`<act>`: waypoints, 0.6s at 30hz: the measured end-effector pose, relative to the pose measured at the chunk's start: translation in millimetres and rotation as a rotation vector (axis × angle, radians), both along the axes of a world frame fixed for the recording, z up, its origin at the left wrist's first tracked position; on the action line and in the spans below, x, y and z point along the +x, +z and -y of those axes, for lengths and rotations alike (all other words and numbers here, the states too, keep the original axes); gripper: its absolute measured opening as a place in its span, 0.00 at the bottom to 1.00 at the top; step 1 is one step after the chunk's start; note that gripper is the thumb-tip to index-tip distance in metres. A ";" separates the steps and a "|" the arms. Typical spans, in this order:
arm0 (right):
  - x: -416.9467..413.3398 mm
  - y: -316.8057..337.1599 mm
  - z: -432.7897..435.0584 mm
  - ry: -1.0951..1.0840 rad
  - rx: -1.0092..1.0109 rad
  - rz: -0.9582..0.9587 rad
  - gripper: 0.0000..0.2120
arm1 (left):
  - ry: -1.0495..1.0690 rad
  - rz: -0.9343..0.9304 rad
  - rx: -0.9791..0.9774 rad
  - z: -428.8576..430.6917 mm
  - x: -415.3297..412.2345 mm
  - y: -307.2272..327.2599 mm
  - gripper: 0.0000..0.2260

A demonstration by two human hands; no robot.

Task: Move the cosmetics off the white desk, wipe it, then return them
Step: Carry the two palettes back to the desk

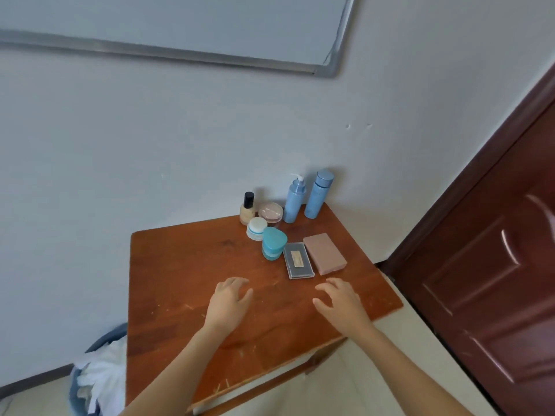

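Cosmetics stand at the far right of a brown wooden table [186, 280]: a foundation bottle [248, 209], a pink powder jar [271, 212], a white cream jar [256, 228], a teal heart-shaped case [273, 243], a blue pump bottle [294, 199], a blue capped bottle [318, 195], a clear palette case [298, 260] and a pink box [325, 253]. My left hand [229, 301] and my right hand [341, 301] hover over the table's middle, fingers loosely curled, holding nothing. No white desk is in view.
A blue bin [93, 379] lined with a white bag stands at the table's left. A dark red door [495, 265] is close on the right. The wall and a whiteboard [180, 25] lie behind the table.
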State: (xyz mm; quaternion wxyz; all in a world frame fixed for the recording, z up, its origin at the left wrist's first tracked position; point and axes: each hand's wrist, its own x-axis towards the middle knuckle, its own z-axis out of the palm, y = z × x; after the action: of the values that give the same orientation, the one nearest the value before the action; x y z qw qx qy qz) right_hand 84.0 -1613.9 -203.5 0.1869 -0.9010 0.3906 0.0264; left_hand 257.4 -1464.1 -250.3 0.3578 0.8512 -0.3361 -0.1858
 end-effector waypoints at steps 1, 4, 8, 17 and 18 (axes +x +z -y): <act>-0.5 -6.2 3.4 -0.009 0.020 -0.014 0.19 | -0.016 -0.005 0.013 6.6 -0.6 -5.0 0.15; -3.8 -23.4 16.8 -0.041 0.058 -0.042 0.19 | -0.064 0.020 0.079 25.7 -1.1 -18.9 0.16; -2.4 -38.0 52.0 -0.099 0.030 -0.020 0.19 | -0.071 0.134 0.190 46.9 -2.6 -30.0 0.17; 44.9 -55.3 126.1 -0.086 0.004 0.013 0.30 | 0.137 0.208 0.363 73.0 -11.7 -40.6 0.19; 48.8 -57.9 130.6 -0.073 0.006 0.002 0.33 | 0.166 0.215 0.372 76.4 -14.1 -41.4 0.19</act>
State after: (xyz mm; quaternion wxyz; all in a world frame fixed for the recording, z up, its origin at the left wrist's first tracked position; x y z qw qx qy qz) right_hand 132.8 -1744.5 -261.4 0.1910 -0.8856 0.4230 0.0198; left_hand 243.3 -1540.5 -291.8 0.1707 0.9421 -0.2613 -0.1226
